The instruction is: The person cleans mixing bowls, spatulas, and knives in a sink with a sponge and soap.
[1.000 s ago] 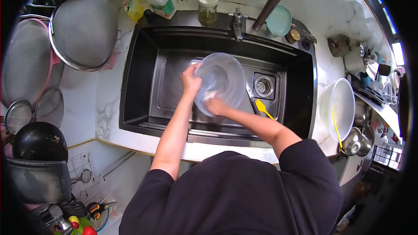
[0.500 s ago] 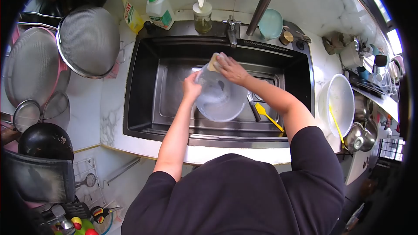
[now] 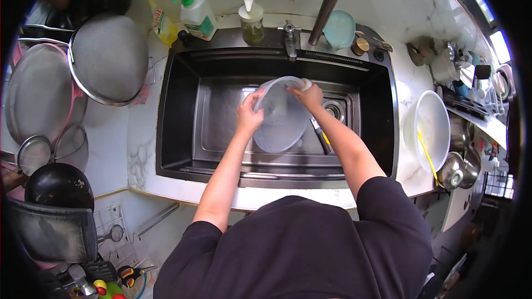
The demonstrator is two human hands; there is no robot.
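Over the sink (image 3: 213,133) a translucent plastic bowl (image 3: 280,124) is tilted, its opening partly toward me. My left hand (image 3: 250,112) grips its left rim, thumb and fingers closed on it. At the right rim, my right hand (image 3: 309,97) presses a pale sponge (image 3: 306,84) against the edge; part of the sponge is hidden by the fingers. On the sink floor, right of the bowl, lies a black-handled tool (image 3: 320,137). A bit of the yellow spatula (image 3: 326,139) shows beside it, the rest covered by my right forearm.
A tap (image 3: 290,39) stands at the sink's back, with a soap dispenser (image 3: 252,22) and a green-topped pump bottle (image 3: 198,19) to its left. A white basin (image 3: 435,127) rests on the right counter. Large mesh strainers (image 3: 109,58) hang at left.
My right hand and the sponge have moved right and slightly down, from the bowl's far rim to its right rim. The bowl has turned, and the spatula is now mostly covered.
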